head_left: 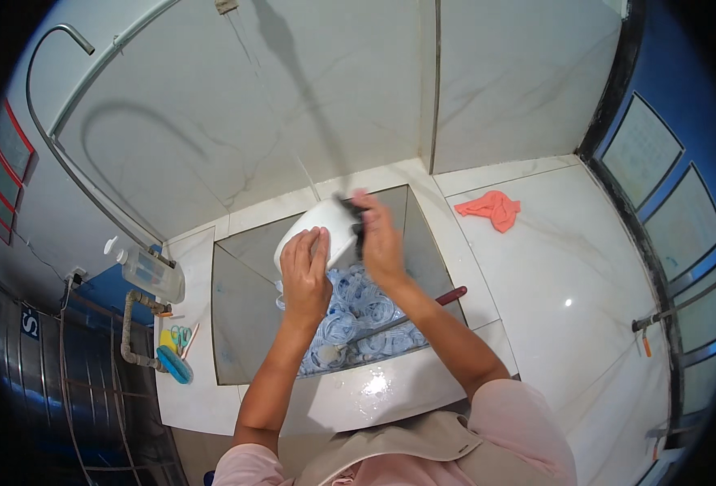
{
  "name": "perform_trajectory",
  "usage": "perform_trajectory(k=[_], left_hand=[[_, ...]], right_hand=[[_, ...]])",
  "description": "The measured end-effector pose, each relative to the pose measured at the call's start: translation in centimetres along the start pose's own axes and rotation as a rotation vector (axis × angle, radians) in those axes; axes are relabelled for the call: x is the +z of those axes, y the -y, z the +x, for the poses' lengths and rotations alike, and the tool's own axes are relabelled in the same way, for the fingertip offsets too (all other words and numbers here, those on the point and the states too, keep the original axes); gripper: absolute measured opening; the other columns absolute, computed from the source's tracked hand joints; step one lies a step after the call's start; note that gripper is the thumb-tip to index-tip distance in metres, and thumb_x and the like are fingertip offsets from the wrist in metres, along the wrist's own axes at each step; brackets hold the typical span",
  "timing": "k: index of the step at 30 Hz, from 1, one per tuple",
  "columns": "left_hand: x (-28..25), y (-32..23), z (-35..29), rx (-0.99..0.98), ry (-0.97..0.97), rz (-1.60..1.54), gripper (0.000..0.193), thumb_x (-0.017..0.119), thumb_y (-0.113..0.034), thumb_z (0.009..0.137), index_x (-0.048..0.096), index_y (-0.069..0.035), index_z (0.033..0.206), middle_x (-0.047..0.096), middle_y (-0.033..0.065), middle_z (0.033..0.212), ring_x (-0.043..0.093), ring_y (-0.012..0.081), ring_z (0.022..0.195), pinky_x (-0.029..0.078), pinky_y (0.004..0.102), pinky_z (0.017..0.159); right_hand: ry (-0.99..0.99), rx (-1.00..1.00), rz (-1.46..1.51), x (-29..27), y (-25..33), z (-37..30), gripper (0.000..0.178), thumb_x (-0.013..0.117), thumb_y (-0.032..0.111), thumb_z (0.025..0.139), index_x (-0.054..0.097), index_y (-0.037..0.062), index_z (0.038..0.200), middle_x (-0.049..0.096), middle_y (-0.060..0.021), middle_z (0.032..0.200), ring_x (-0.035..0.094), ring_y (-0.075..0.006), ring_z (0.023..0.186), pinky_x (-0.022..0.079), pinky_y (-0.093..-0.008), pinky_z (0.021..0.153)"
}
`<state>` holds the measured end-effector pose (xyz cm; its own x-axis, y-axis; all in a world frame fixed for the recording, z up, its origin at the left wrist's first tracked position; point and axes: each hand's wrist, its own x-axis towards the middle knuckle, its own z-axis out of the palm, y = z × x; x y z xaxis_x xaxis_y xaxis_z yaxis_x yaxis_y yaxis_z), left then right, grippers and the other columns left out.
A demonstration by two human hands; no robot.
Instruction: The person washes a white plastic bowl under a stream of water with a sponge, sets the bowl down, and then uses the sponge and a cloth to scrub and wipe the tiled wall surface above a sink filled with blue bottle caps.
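Observation:
Above the sink (240, 308) I hold a white, rounded container (332, 217) tilted on its side. My left hand (306, 271) grips its near side, fingers laid over the white wall. At the container's far right edge, my right hand (381, 239) closes on a black object (353, 212); motion blurs it and its kind is unclear. A thin stream of water falls toward the container from above. Below the hands, many clear, bluish plastic pieces (362, 296) fill part of the sink. A long tool with a dark red handle (452, 296) lies across the sink's right side.
On the right counter lies a crumpled coral cloth (492, 211). Along the left ledge stand a clear plastic jug (151, 271), scissors (181, 336) and a blue brush (173, 364). A curved metal pipe (38, 97) rises at left. Wet tile edges the sink's front.

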<state>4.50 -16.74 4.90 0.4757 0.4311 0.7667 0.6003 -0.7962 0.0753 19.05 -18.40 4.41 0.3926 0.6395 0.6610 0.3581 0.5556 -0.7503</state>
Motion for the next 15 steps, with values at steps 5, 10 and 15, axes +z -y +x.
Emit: perform_trajectory(k=[5,10,15], left_hand=[[0.1,-0.4,0.9,-0.032,0.014,0.026,0.052,0.048,0.014,0.064,0.055,0.000,0.113,0.053,0.0152,0.112,0.047,0.0327,0.110,0.036,0.0428,0.094],[0.7,0.1,1.3,-0.043,0.047,-0.011,0.045,0.050,0.012,0.064,0.054,0.006,0.108,0.051,0.0187,0.117,0.045,0.0345,0.115,0.033,0.0472,0.098],[0.9,-0.1,0.5,0.009,0.116,-0.025,0.047,0.050,0.014,0.062,0.054,0.006,0.108,0.052,0.0191,0.116,0.045,0.0344,0.115,0.033,0.0486,0.098]], right_hand=[[0.038,-0.147,-0.271,0.1,-1.1,-1.8,0.027,0.042,0.009,0.092,0.050,-0.0046,0.113,0.053,-0.0147,0.120,0.044,-0.0306,0.119,0.035,-0.0395,0.100],[0.152,-0.370,-0.242,1.0,-0.1,-3.0,0.023,0.047,0.005,0.089,0.055,-0.0015,0.109,0.055,-0.0152,0.116,0.051,-0.0308,0.111,0.038,-0.0390,0.098],[0.071,-0.073,-0.161,0.1,-2.4,-2.1,0.020,0.046,0.000,0.085,0.056,-0.0014,0.104,0.057,-0.0169,0.110,0.054,-0.0319,0.105,0.040,-0.0388,0.096]])
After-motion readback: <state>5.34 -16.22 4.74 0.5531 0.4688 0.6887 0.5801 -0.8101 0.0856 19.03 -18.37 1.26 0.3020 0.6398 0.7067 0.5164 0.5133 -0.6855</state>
